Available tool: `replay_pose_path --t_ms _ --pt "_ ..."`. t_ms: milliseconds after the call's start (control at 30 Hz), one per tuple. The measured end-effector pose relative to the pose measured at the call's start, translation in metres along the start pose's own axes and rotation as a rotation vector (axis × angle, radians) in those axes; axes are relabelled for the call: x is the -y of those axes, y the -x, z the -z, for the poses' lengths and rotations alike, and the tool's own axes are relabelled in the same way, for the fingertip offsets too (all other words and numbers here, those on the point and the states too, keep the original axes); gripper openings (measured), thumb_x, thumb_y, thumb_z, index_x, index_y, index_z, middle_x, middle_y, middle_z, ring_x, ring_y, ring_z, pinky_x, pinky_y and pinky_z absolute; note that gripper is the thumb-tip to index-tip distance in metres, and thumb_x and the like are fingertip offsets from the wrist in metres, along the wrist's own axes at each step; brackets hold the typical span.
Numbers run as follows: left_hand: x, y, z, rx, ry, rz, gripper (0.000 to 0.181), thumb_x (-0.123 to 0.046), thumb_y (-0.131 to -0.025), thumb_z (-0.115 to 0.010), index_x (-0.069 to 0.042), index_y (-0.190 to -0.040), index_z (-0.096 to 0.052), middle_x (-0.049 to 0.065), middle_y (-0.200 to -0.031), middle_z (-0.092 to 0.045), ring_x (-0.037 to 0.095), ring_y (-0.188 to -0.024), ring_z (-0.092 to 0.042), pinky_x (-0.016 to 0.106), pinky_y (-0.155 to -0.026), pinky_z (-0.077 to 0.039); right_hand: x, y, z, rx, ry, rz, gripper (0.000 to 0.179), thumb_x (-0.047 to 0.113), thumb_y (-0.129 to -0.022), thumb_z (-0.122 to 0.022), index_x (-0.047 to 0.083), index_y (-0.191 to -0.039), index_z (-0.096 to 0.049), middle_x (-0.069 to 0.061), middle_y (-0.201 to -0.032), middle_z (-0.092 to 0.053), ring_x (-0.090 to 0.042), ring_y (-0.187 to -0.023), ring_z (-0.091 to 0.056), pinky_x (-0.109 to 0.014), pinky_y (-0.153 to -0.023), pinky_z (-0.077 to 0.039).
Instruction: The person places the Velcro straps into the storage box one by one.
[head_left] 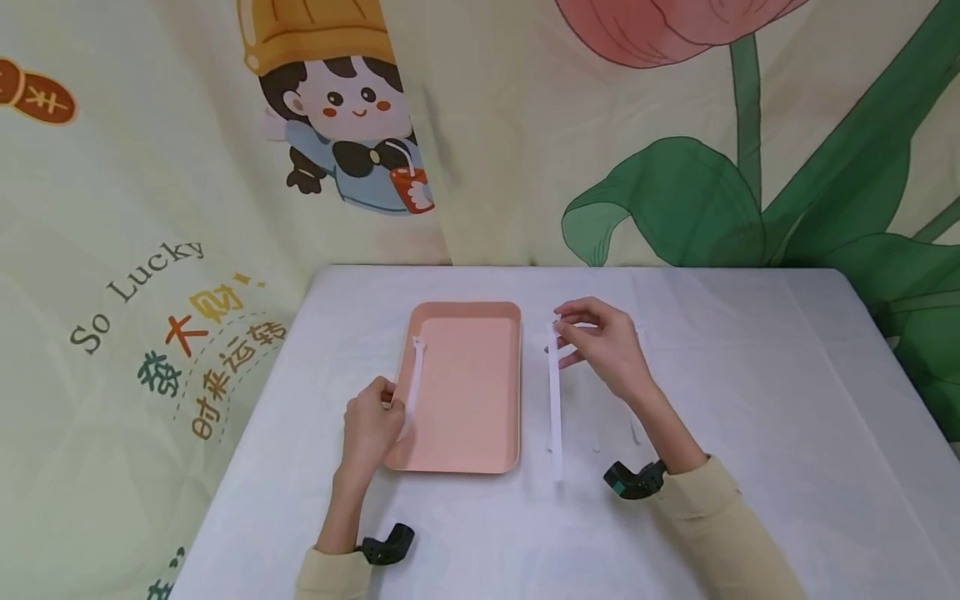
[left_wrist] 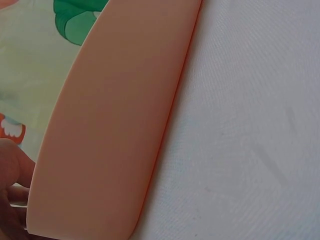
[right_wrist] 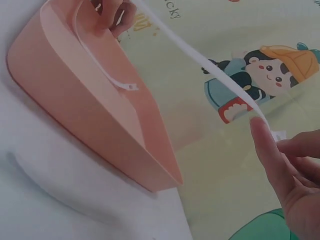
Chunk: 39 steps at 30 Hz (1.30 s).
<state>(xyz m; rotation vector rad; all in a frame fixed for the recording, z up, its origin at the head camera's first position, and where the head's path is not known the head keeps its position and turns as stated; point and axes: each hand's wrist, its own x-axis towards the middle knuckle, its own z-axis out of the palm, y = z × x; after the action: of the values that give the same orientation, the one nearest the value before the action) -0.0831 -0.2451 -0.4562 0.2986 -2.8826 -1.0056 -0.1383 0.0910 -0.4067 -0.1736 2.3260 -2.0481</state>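
1 white strip (head_left: 556,408) is held up by the right hand (head_left: 603,346) – pinched near its far end between thumb and fingers, clamped there, with the remaining fingers spread apart from the pinch. The strip is raised above the bench (head_left: 750,350), just right of the pink tray (head_left: 472,383), and is pointed towards the near edge; a soft shadow is cast on the cloth below (seen in the right wrist view). A small wider tab is seen at the pinched end.

A 2nd white strip (head_left: 417,375) is laid in the tray, along its left side, with its tabbed end towards the far left corner; a small hole in that tab can be made out from the right wrist. The tray's left rim is gripped by the left hand (head_left: 372,423), fingers curled over the wall, close to the 2nd strip's near end; whether that strip is touched cannot be told.

Some faint pale bits (head_left: 596,447) are shown on the bench near the right forearm – too small to identify. 2 black wrist cameras (head_left: 636,481) are worn, 1 per arm, beside beige sleeves (head_left: 697,492). The bench is backed by a printed cloth (head_left: 495,167), on which a cartoon figure (head_left: 367,100), a pink flower (head_left: 675,25) and green leaves (head_left: 690,200) are printed.
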Motion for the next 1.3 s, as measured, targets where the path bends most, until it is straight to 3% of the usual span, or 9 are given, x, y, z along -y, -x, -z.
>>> replay_pose_path --t_ms 200,500,733,1067,1300 --pt "0.0 0.0 0.001 -0.002 0.013 -0.003 0.019 -0.002 -0.089 -0.056 0.005 -0.103 -0.067 0.021 -0.094 -0.074 0.036 -0.082 -0.07 0.05 -0.073 -0.054 0.007 -0.01 -0.019 -0.006 -0.029 0.015 0.029 0.013 -0.098 -0.069 -0.001 -0.123 -0.065 -0.02 -0.107 -0.067 -0.039 -0.086 -0.073 -0.042 -0.066 -0.062" --pt "0.002 0.003 0.001 0.004 0.011 0.016 0.018 -0.002 -0.088 -0.057 0.004 -0.102 -0.067 0.022 -0.095 -0.074 0.038 -0.086 -0.071 0.052 -0.076 -0.054 0.008 -0.026 -0.052 0.003 -0.173 -0.005 0.024 0.007 -0.095 -0.069 -0.003 -0.118 -0.066 -0.021 -0.103 -0.067 -0.04 -0.082 -0.072 -0.043 -0.064 -0.062" --pt "0.001 0.001 0.002 0.018 0.016 0.012 0.016 -0.002 -0.089 -0.057 0.004 -0.101 -0.067 0.021 -0.094 -0.074 0.033 -0.077 -0.068 0.046 -0.069 -0.053 0.009 -0.041 -0.08 0.021 -0.211 -0.038 0.023 0.005 -0.095 -0.067 -0.004 -0.117 -0.066 -0.017 -0.098 -0.066 -0.025 -0.074 -0.073 -0.043 -0.064 -0.062" --pt "-0.004 -0.001 0.004 0.017 0.018 -0.011 0.016 -0.001 -0.088 -0.056 0.005 -0.099 -0.065 0.021 -0.09 -0.072 0.03 -0.071 -0.065 0.04 -0.062 -0.05 0.008 -0.061 -0.119 0.046 -0.234 -0.071 0.026 0.001 -0.095 -0.065 -0.005 -0.12 -0.066 -0.017 -0.098 -0.071 -0.02 -0.073 -0.073 -0.047 -0.068 -0.062" --pt "-0.003 0.0 0.004 0.018 0.005 0.005 0.014 -0.001 -0.089 -0.057 0.003 -0.098 -0.066 0.017 -0.087 -0.072 0.027 -0.069 -0.064 0.037 -0.061 -0.049 -0.004 -0.068 -0.142 0.093 -0.283 -0.15 0.026 0.0 -0.093 -0.065 -0.006 -0.118 -0.066 -0.016 -0.097 -0.072 -0.033 -0.081 -0.074 -0.047 -0.073 -0.062"
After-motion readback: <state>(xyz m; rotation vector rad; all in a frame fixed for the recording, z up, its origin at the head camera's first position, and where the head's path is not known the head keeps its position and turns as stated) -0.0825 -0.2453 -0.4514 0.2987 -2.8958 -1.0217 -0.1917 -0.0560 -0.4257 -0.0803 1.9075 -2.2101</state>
